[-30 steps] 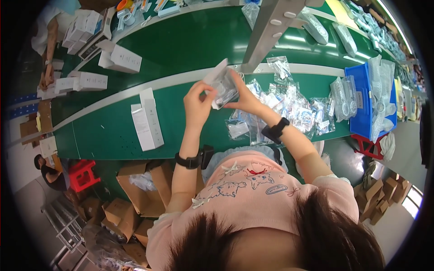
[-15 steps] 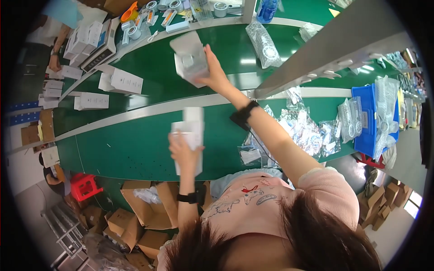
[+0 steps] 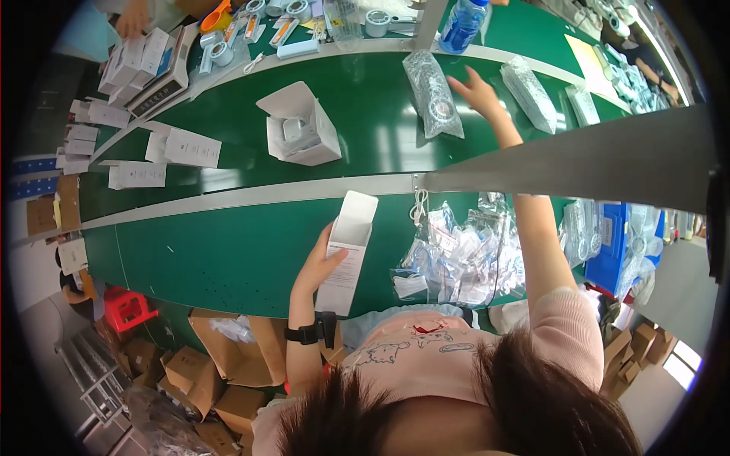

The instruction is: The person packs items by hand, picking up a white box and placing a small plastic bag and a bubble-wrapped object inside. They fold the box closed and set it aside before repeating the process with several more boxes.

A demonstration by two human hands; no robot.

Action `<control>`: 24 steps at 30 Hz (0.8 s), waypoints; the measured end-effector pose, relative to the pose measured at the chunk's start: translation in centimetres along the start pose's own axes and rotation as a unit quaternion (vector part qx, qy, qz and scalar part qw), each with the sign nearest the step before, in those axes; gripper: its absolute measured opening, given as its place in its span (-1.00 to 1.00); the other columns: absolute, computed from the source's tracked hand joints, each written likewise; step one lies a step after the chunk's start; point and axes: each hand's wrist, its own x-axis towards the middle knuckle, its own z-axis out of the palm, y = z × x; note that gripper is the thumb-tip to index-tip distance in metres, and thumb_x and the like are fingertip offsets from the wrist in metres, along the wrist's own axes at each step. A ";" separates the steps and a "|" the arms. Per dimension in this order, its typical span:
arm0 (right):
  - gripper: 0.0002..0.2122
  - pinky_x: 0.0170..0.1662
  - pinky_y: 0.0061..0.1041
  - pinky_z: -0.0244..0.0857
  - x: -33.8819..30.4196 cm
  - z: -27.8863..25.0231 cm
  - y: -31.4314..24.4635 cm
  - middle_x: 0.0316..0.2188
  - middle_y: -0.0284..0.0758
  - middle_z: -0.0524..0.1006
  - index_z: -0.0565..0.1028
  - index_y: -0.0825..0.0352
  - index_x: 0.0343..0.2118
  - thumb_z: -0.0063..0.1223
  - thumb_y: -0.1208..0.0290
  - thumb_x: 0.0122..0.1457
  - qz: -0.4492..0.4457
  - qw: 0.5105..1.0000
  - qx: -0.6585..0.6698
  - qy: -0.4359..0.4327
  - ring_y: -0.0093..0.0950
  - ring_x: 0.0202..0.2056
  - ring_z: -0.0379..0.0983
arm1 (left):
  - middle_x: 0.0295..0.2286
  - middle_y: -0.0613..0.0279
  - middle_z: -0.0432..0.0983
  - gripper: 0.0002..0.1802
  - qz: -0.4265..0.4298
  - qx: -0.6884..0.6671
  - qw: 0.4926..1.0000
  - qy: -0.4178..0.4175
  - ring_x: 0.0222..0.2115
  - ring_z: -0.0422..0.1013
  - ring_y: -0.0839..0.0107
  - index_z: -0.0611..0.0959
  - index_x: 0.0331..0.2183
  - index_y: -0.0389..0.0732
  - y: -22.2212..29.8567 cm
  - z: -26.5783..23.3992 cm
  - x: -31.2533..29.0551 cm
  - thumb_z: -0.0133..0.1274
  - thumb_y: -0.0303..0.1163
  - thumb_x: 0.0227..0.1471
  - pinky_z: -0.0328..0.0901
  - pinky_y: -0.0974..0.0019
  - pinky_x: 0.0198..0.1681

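My left hand [image 3: 314, 267] grips an upright white carton [image 3: 346, 270] over the near green table, its top flap raised and its printed side showing. My right hand [image 3: 479, 93] is stretched out over the far green surface, fingers apart and nothing in them. Just left of its fingertips lies a bubble-wrapped item [image 3: 432, 95] with a round part visible through the wrap; a small gap seems to separate them. Farther left stands another white box [image 3: 308, 137] with its flaps up and a light, wrapped thing inside.
A grey metal post [image 3: 578, 159] crosses above my right forearm. Small plastic bags [image 3: 464, 254] are heaped at the near right, beside a blue bin [image 3: 608, 247]. Two white cartons [image 3: 190, 148] stand at left. A blue bottle [image 3: 462, 29] stands behind. Another person's hand [image 3: 133, 17] is at far left.
My right hand has let go of the open white box, leaving it on the far surface, and moved right to the bubble-wrapped item. The carton in my left hand has turned, showing its printed side.
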 end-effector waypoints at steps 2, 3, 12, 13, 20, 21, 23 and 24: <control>-0.23 -0.26 -0.31 0.31 3.1 4.2 -3.0 -0.23 0.01 0.41 -0.02 0.34 0.12 0.02 0.00 -0.06 -0.017 0.999 -0.037 -0.036 -0.15 -0.26 0.40 | -0.01 0.02 0.09 -0.13 -0.023 -0.160 0.985 0.055 -0.02 0.12 0.15 0.16 0.05 -0.20 3.7 1.5 -0.3 0.21 -0.46 -0.34 0.09 0.24 0.00; -0.22 -0.21 -0.29 0.28 3.5 4.5 -4.9 -0.21 0.04 0.40 -0.07 0.32 0.13 0.05 0.07 -0.07 0.028 0.992 -0.042 -0.113 -0.09 -0.24 0.38 | -0.01 0.02 0.09 -0.13 -0.021 -0.163 0.985 0.058 -0.02 0.12 0.15 0.16 0.05 -0.20 4.9 2.3 0.0 0.21 -0.46 -0.34 0.09 0.24 0.00; -0.39 -0.13 -0.40 0.25 -6.2 -1.4 12.3 -0.10 -0.17 0.30 0.03 0.29 0.10 -0.05 0.45 -0.07 -0.075 0.934 0.330 0.114 -0.29 -0.18 0.31 | -0.03 -0.02 0.12 -0.14 0.265 0.107 0.948 0.138 -0.03 0.13 0.09 0.18 -0.05 -0.19 10.6 6.8 2.3 0.28 -0.45 -0.42 0.15 0.20 -0.05; -0.43 -0.08 -0.42 0.23 -9.8 -4.4 20.3 -0.06 -0.20 0.26 0.06 0.29 0.08 -0.08 0.48 -0.05 -0.064 0.911 0.384 0.135 -0.30 -0.14 0.29 | -0.03 -0.04 0.12 -0.17 0.311 0.110 0.937 0.118 -0.04 0.15 0.06 0.18 -0.09 -0.20 11.8 8.7 4.0 0.29 -0.45 -0.43 0.16 0.18 -0.06; -0.51 0.02 -0.42 0.09 -25.0 -6.4 -8.2 -0.11 -0.18 0.28 0.07 0.35 0.03 -0.08 0.46 0.02 0.066 0.715 0.641 0.270 -0.39 -0.09 0.24 | -0.03 -0.14 0.08 -0.23 0.310 0.042 0.923 0.224 -0.09 0.20 0.07 0.09 -0.26 -0.16 8.9 11.6 3.8 0.30 -0.50 -0.43 0.18 0.16 -0.08; -0.50 0.01 -0.40 0.11 -25.3 -5.5 -10.5 -0.10 -0.18 0.27 0.08 0.38 0.02 -0.03 0.46 0.01 0.078 0.696 0.614 0.365 -0.39 -0.10 0.23 | -0.03 -0.17 0.09 -0.22 0.309 0.045 0.919 0.243 -0.10 0.22 0.02 0.08 -0.27 -0.17 9.0 12.0 4.0 0.31 -0.50 -0.45 0.20 0.13 -0.10; -0.47 0.00 -0.37 0.09 -24.6 -3.6 -13.2 -0.07 -0.21 0.23 0.08 0.38 0.00 0.05 0.50 -0.03 -0.011 0.681 0.614 0.399 -0.37 -0.07 0.19 | -0.04 -0.21 0.11 -0.21 0.312 0.051 0.914 0.253 -0.12 0.25 -0.03 0.07 -0.29 -0.17 9.1 12.9 3.9 0.32 -0.51 -0.47 0.21 0.10 -0.12; -0.46 0.01 -0.33 0.07 -24.4 -1.4 -13.0 -0.05 -0.19 0.22 0.11 0.35 -0.01 0.09 0.50 -0.07 -0.047 0.755 0.486 0.437 -0.32 -0.05 0.17 | -0.04 -0.21 0.11 -0.22 0.312 0.057 0.911 0.264 -0.11 0.24 -0.03 0.07 -0.29 -0.17 9.0 13.3 3.8 0.32 -0.50 -0.46 0.21 0.10 -0.12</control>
